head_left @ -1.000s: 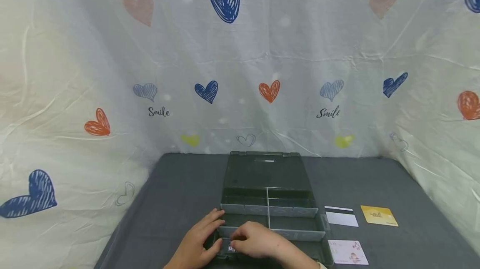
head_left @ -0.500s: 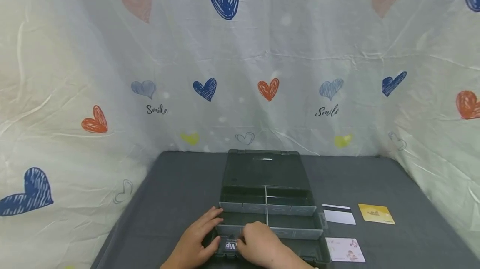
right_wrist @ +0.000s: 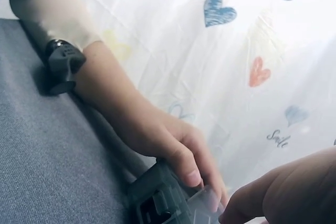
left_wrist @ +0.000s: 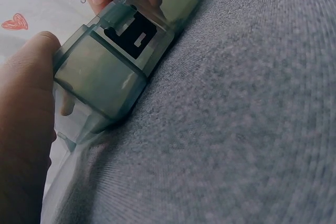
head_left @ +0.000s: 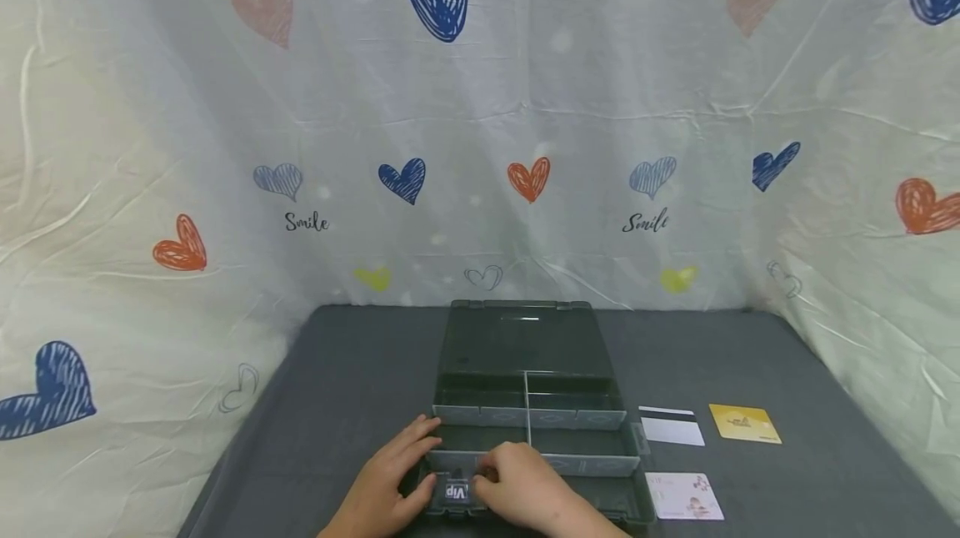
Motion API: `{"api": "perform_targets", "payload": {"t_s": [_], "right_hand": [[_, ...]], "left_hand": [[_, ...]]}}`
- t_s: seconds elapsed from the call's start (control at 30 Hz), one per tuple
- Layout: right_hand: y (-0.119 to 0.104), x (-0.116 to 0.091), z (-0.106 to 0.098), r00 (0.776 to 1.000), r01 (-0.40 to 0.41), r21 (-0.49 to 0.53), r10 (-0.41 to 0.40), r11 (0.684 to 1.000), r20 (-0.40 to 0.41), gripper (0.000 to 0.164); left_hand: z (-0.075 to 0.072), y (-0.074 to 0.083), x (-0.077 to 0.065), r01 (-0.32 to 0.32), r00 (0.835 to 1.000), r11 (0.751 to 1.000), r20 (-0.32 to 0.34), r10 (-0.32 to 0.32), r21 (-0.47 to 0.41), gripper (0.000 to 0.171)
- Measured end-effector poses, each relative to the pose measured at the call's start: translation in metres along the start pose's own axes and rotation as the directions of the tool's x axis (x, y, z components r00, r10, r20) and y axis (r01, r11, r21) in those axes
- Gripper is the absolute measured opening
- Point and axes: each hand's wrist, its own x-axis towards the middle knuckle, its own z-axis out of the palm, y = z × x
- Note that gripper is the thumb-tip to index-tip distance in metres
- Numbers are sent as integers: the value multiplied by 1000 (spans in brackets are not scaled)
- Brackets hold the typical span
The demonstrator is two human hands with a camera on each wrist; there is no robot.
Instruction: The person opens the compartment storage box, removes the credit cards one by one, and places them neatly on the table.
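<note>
A dark, see-through plastic box (head_left: 628, 465) with an upraised lid and grey dividers stands on the cloth. In its front left compartment is a dark card (head_left: 456, 490) lettered "Vip"; the left wrist view shows it through the wall as a black patch. My right hand (head_left: 525, 484) reaches into that compartment, fingers curled at the card's right end, covering it. Along the box's left side lies my left hand (head_left: 390, 475), fingers stretched and thumb spread by the front corner. The right wrist view has my left hand (right_wrist: 178, 153) against the box's end wall.
Right of the box lie a white card (head_left: 671, 427) with a black stripe, a yellow card (head_left: 745, 423) and a pale pink card (head_left: 684, 495). Grey cloth (head_left: 360, 379) covers the table. A curtain (head_left: 480, 113) printed with hearts hangs behind.
My right hand has shifted to the right along the card, and the "Vip" lettering has come into sight. My left hand keeps its place at the box. The view has swung slightly.
</note>
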Motion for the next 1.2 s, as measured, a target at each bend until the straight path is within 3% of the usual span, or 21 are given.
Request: {"api": "perform_targets", "payload": {"t_s": [0.27, 0.47, 0.73, 0.87, 1.2], "right_hand": [[-1, -1, -9, 1000, 14, -26, -14, 1000, 0, 27], [-3, 1, -6, 997, 27, -31, -30, 999, -75, 22], [-4, 7, 6, 992, 42, 174, -20, 984, -125, 30], [-2, 9, 10, 994, 27, 258, 1, 966, -107, 33], [6, 7, 7, 997, -19, 400, 46, 917, -58, 33]], "left_hand": [[0, -1, 0, 14, 1000, 1000, 3, -14, 3, 45], [1, -2, -1, 29, 1000, 1000, 4, -29, -6, 43], [1, -1, -1, 39, 999, 999, 10, -39, -6, 35], [1, 1, -1, 22, 1000, 1000, -14, -22, -2, 34], [2, 0, -1, 49, 999, 999, -10, -49, -2, 32]]}}
